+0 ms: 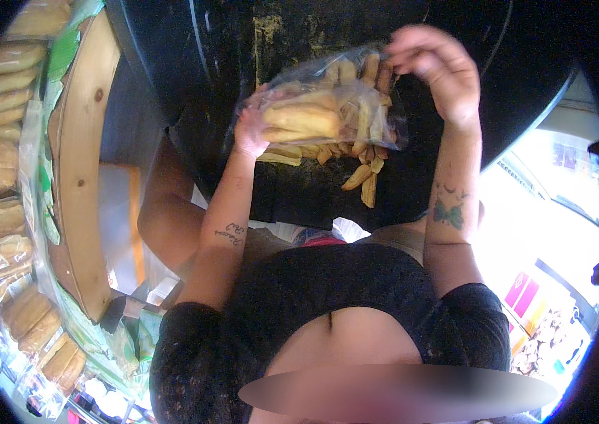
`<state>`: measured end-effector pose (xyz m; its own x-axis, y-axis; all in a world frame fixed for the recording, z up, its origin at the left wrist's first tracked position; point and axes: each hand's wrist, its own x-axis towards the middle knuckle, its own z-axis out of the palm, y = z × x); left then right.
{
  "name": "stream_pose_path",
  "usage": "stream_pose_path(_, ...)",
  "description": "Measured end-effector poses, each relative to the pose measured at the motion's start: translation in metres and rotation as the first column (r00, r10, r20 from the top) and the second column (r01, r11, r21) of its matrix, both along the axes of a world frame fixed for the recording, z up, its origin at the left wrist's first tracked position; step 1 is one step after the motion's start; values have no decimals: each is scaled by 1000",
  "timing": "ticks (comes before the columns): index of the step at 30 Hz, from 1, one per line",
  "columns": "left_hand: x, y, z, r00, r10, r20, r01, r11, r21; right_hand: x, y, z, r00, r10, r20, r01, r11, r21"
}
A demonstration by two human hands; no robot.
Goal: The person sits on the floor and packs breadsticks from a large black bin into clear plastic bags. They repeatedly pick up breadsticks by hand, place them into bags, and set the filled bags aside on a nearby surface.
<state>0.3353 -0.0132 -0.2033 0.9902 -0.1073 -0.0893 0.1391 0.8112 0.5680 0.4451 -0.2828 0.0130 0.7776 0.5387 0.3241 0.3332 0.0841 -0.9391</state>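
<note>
My left hand [252, 124] grips one end of a clear plastic bag [352, 95]. A neat stack of long yellowish-tan pieces [299, 119], possibly a dried food, lies inside near that hand. My right hand [437, 69] is raised at the far right corner of the bag, blurred, with its fingers bent. Whether those fingers pinch the plastic or a piece cannot be made out. Loose pieces [367, 185] of the same kind lie on the black surface [299, 193] under and beside the bag. The bag hides part of that pile.
Filled clear packets [0, 164] line the left side, behind a wooden board [84, 159]. Green-and-clear plastic [137, 339] hangs by the board's lower end. At lower right stands a box [525, 297] beside a heap of small brownish pieces [541, 339].
</note>
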Motion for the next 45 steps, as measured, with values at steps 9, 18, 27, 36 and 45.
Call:
stream_pose_path(9,8,10,18,981,190,-37,-193,974,-120,-1,78,-280,978,-13,209,194,436,-879)
stream_pose_path(18,-11,18,-10,968,200,-151,-210,976,-55,-41,63,-259,984,-114,-139,-135,40,-990)
stream_pose_path(27,-26,14,-47,940,239,-243,-233,971,53,-16,-4,-62,799,-285,-529,335,942,-2)
stream_pose_path(36,-34,18,-47,963,30,-268,-18,999,46,-9,12,18,822,330,464,228,556,-799)
stream_pose_path(45,-15,8,-28,945,22,-325,-32,999,-26,-24,36,-7,772,562,297,-5,473,-881)
